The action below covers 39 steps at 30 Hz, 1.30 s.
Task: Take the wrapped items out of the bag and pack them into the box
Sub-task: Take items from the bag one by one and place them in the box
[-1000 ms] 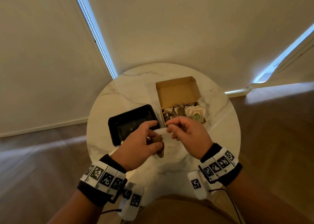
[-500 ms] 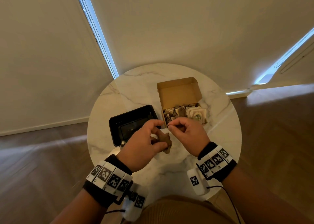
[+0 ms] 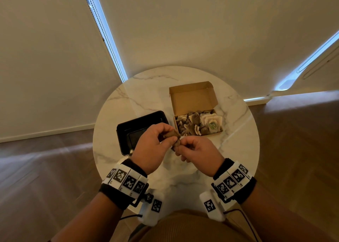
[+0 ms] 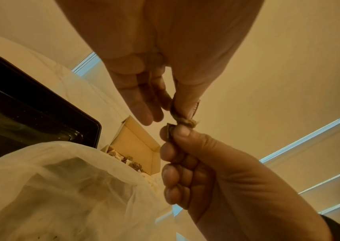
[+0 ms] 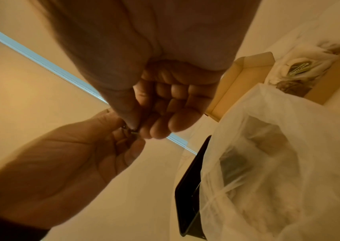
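The thin, see-through bag (image 4: pixel 61 187) lies at the counter's (image 3: pixel 183 177) near edge; above it the left hand (image 3: pixel 150 148) and right hand (image 3: pixel 196 150) both pinch one small brown wrapped item (image 3: pixel 171 135); next, I think, it goes into the part-full cardboard box (image 3: pixel 192 98) beyond.
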Tool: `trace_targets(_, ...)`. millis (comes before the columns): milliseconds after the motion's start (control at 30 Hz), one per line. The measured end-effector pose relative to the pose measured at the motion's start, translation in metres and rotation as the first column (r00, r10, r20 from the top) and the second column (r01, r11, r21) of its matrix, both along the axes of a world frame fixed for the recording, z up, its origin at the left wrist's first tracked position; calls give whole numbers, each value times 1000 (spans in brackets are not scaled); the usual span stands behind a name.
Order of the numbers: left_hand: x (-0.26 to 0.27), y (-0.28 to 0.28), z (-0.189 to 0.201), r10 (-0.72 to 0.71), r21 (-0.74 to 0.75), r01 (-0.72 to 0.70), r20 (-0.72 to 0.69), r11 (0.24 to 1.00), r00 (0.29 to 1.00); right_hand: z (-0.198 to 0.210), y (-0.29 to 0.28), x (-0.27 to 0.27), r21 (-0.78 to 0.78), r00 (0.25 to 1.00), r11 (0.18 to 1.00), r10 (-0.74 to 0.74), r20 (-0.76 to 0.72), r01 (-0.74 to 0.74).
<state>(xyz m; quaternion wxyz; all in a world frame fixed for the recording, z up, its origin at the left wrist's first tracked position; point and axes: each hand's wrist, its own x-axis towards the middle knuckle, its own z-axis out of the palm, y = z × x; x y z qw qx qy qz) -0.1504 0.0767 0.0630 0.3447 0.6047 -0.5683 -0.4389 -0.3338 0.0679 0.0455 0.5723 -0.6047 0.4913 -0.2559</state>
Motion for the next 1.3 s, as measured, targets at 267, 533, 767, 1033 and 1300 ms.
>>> trace_targets(267,-3,2,-4,-21,67,23,-28,998,999,-4,-4,-3,58,991,990,-132,30,130)
trace_targets(533,-7,0,-16,20,101,-19,-14,995,1000,-7,-2,-8,83,991,990,-120,56,115)
trace_targets(767,-22,-7,-24,131,223,-90,-172,971,976,-17,0,-10,157,983,978,-155,100,138)
trace_targets(1033,-33,-7,-47,20,243,2,-87,970,996,-27,-26,-30,208,978,956,-210,1,205)
trace_targets(1300,-12,21,-71,13,339,-38,76,940,997,-44,-144,-59,-188,812,976,-23,-583,-107)
